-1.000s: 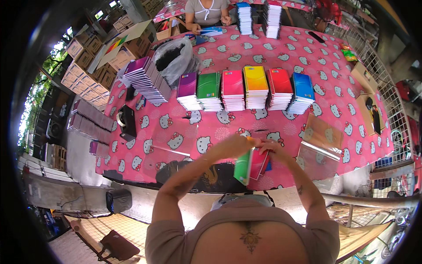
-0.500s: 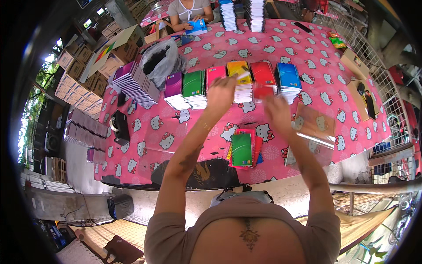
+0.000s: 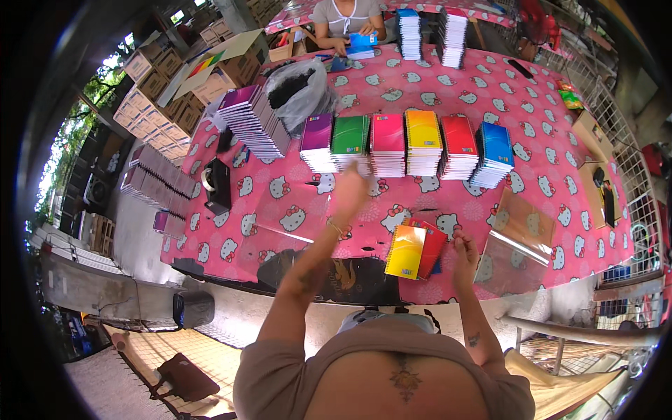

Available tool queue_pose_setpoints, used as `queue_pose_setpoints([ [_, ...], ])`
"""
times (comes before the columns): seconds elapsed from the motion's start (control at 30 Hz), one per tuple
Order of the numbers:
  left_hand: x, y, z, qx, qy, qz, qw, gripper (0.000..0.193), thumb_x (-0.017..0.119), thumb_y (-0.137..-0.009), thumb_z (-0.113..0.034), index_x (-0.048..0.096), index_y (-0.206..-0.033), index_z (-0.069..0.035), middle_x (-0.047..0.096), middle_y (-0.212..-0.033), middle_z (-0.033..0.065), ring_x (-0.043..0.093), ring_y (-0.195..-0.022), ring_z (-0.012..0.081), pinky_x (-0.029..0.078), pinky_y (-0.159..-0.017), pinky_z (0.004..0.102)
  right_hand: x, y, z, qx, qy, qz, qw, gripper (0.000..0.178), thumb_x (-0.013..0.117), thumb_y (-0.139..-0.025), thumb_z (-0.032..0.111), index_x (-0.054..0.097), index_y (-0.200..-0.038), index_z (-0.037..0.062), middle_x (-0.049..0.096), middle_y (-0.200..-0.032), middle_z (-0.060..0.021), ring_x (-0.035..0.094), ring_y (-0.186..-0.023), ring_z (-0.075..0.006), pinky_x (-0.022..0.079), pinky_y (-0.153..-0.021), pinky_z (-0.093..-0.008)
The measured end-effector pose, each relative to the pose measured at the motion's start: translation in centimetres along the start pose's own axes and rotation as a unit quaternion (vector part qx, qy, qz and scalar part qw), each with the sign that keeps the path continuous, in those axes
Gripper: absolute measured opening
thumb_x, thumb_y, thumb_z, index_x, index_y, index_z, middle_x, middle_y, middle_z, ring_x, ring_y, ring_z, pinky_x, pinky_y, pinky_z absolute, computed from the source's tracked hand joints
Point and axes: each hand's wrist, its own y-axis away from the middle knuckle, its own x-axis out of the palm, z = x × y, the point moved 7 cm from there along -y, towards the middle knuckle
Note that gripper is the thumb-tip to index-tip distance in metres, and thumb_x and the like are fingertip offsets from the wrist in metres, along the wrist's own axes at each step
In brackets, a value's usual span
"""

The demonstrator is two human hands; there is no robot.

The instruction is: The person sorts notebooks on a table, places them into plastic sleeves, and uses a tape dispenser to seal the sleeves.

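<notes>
My left hand (image 3: 351,190) reaches over the table to the front of the green notebook stack (image 3: 350,134); its fingertips are blurred, so their grip is unclear. My right hand (image 3: 465,256) is beside a small fanned pile of spiral notebooks, its fingers loosely bent and no object visible in them. On top of that pile lies a yellow notebook (image 3: 404,253), overlapping a red notebook (image 3: 434,245). Beyond the hands, a row also holds a purple stack (image 3: 318,136), a pink stack (image 3: 387,134), a yellow stack (image 3: 423,131), a red stack (image 3: 459,136) and a blue stack (image 3: 495,147).
Clear plastic sheets (image 3: 518,241) lie right of the pile. At left stand a black tape dispenser (image 3: 217,187), a taller purple notebook stack (image 3: 252,119) and a plastic bag (image 3: 297,91). Cardboard boxes (image 3: 157,101) are piled beyond. Across the table, a person (image 3: 348,24) handles a blue notebook.
My left hand has moved left to the green stack, and my right hand has come back beside the pile. Yellow and red notebooks now top the pile, where a green one was. The view has shifted.
</notes>
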Motion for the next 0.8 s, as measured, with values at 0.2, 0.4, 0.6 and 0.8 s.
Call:
queue_pose_setpoints([
  [0.2, -6.9, -9.6, 16.0, -0.233, -0.085, 0.056, 0.967, 0.047, 0.068, -0.087, -0.045, 0.068, -0.102, 0.000, 0.070, -0.102, 0.0234, 0.068, -0.095, 0.0410, 0.053, -0.080, 0.0526, 0.3, 2.4, -1.9, 0.033, 0.074, 0.030, 0.996, 0.019, 0.063, -0.096, 0.010, 0.064, -0.114, 0.0043, 0.063, -0.105, -0.0025, 0.058, -0.096, -0.0100, 0.046, -0.086, -0.0279],
  [0.4, -6.9, -8.8, 12.5, -0.198, -0.031, -0.074, 0.977, 0.043, 0.070, -0.085, -0.043, 0.069, -0.099, -0.002, 0.071, -0.096, 0.0222, 0.067, -0.094, 0.0425, 0.053, -0.082, 0.0520, 1.4, 2.5, 0.4, -0.037, 0.172, 0.032, 0.984, 0.024, 0.066, -0.089, 0.007, 0.065, -0.113, 0.0053, 0.064, -0.108, -0.0070, 0.060, -0.099, -0.0183, 0.047, -0.087, -0.0322],
  [0.6, -7.9, -6.2, 16.5, -0.211, -0.054, -0.147, 0.965, 0.037, 0.074, -0.086, -0.032, 0.063, -0.100, 0.001, 0.069, -0.083, 0.0175, 0.069, -0.077, 0.0351, 0.057, -0.072, 0.0440, 20.5, -1.0, 10.5, -0.349, 0.318, 0.221, 0.853, 0.049, 0.070, -0.082, 0.016, 0.059, -0.129, 0.0084, 0.053, -0.135, -0.0169, 0.049, -0.128, -0.0361, 0.039, -0.104, -0.0495],
  [0.8, -6.5, -2.1, 14.5, -0.311, 0.352, -0.167, 0.867, 0.028, 0.072, -0.090, -0.020, 0.062, -0.102, 0.002, 0.064, -0.083, 0.0100, 0.064, -0.068, 0.0162, 0.055, -0.061, 0.0299, 34.3, -8.2, 9.2, -0.495, 0.430, 0.178, 0.734, 0.047, 0.066, -0.081, 0.015, 0.061, -0.128, 0.0092, 0.059, -0.119, -0.0140, 0.058, -0.114, -0.0322, 0.036, -0.104, -0.0513],
])
